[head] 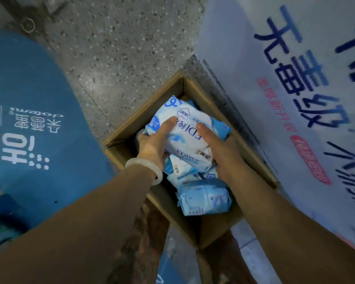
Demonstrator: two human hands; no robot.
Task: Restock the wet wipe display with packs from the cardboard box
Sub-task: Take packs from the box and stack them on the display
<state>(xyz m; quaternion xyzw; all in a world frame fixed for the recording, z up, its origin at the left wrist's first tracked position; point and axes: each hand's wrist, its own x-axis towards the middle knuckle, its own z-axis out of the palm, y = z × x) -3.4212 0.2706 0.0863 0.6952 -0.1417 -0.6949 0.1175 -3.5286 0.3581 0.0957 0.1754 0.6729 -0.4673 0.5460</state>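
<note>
An open cardboard box (150, 111) stands on the floor with several blue-and-white wet wipe packs inside. My left hand (155, 143) and my right hand (219, 149) reach down into it and grip the top pack (184, 121) from both sides, thumbs across its face. My fingers curl under the pack's edges, out of sight. A second white pack (184, 162) lies just below the held one, and a bluer pack (205, 196) rests toward the near end of the box. A pale bangle sits on my left wrist.
A white display panel (295, 78) with large blue characters rises right beside the box on the right. A blue printed surface (29, 119) fills the left. Speckled grey floor (121, 37) lies beyond the box.
</note>
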